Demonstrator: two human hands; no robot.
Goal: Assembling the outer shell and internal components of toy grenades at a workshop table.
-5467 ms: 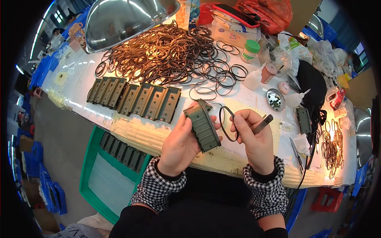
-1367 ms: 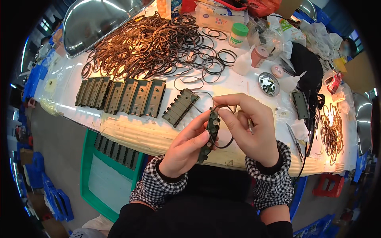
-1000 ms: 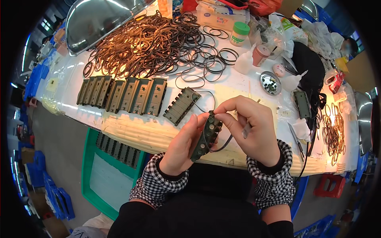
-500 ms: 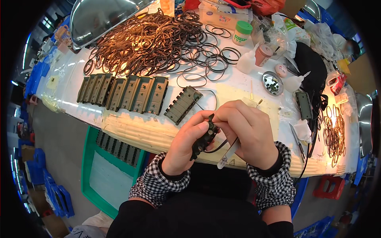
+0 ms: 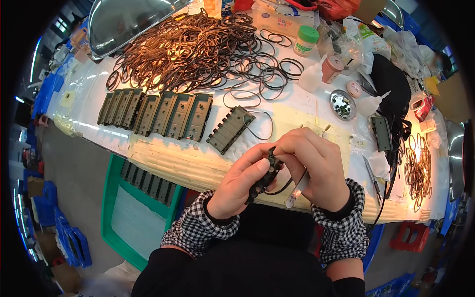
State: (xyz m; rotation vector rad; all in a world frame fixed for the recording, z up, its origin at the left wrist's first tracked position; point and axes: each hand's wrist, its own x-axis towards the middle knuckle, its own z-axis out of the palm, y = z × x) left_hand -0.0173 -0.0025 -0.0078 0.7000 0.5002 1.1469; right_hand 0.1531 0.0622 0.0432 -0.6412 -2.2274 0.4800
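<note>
My left hand (image 5: 241,187) grips a dark green plastic block (image 5: 262,175), held edge-on close to my body. My right hand (image 5: 311,166) pinches a black rubber ring (image 5: 282,187) against the block's upper end and also holds a thin metal tool (image 5: 298,185) that sticks out below its palm. Another green block (image 5: 230,129) lies on the white table just beyond my hands, with a black ring (image 5: 262,124) beside it.
A row of several green blocks (image 5: 156,113) lies at the left. A big heap of brown and black rings (image 5: 193,47) covers the far table. Bottles (image 5: 316,74), a small metal dish (image 5: 341,103) and a green tray (image 5: 133,208) of blocks below the table edge.
A block was laid on the table and another taken up. In the last second my hands drew the block lower and closer, and the right hand closed over its top with the ring.
</note>
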